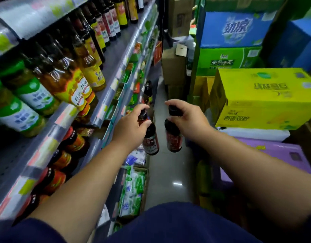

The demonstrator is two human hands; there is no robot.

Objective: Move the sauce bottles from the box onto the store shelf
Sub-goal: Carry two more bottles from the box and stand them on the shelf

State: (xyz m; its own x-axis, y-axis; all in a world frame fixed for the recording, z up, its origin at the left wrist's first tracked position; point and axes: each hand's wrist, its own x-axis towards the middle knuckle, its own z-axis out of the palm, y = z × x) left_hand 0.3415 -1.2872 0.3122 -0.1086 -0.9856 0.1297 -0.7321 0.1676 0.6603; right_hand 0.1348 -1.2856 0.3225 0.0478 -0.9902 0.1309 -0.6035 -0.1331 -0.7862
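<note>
I hold two dark sauce bottles with red labels over the aisle floor. My left hand (132, 125) grips the neck of the left sauce bottle (151, 141), which tilts slightly. My right hand (188, 120) grips the neck of the right sauce bottle (174, 137), black cap up. The store shelf (116, 55) runs along the left, its tiers lined with bottles. Another dark bottle (148, 92) stands further down by the lower shelves. The box the bottles come from is not identifiable in view.
Stacked cartons fill the right side: a yellow carton (263, 100), a green one (228, 60), a blue one (235, 28), a purple one (274, 155). Brown cardboard boxes (174, 67) block the aisle's far end. A narrow strip of grey floor (168, 172) lies between.
</note>
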